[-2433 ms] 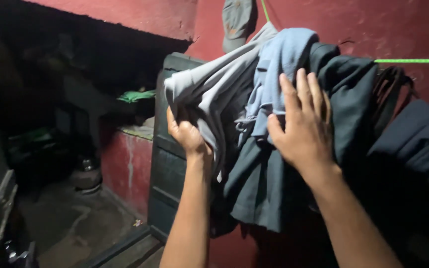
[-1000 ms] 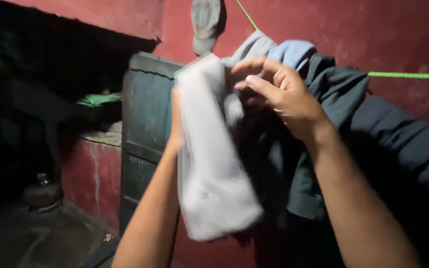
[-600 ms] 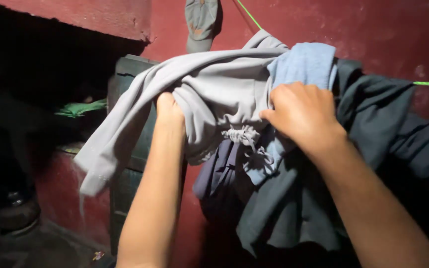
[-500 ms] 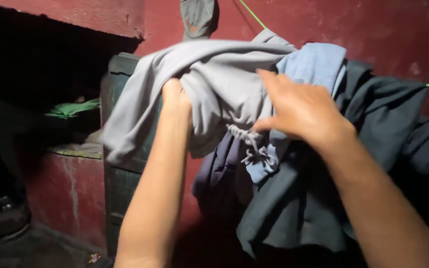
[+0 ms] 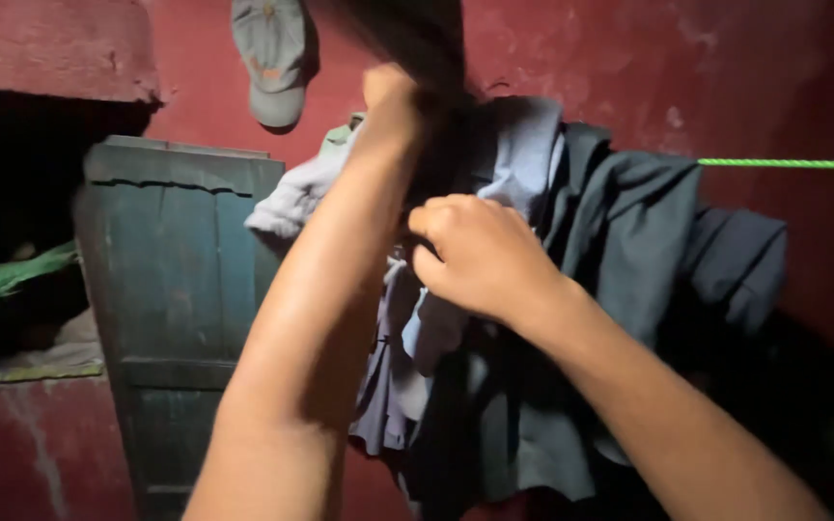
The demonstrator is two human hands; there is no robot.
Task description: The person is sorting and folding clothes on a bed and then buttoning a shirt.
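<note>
1. The left hand [image 5: 390, 89] is raised highest, its fingers clenched on a dark garment [image 5: 415, 43] that rises blurred out of the top of the view.
2. The right hand [image 5: 475, 253] is lower and just beside it, fingers curled into the hanging clothes [image 5: 533, 289].
3. Those clothes drape downward from the green line [image 5: 789, 163], which runs level to the right.
4. A cap [image 5: 269, 58] hangs on the red wall [image 5: 629, 58], above a dark door [image 5: 176, 289].

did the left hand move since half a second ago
Yes. The left hand has gone up: before, it gripped the light grey cloth garment well below the grey cap on the red wall; now it sits almost level with the cap, near the line.
</note>
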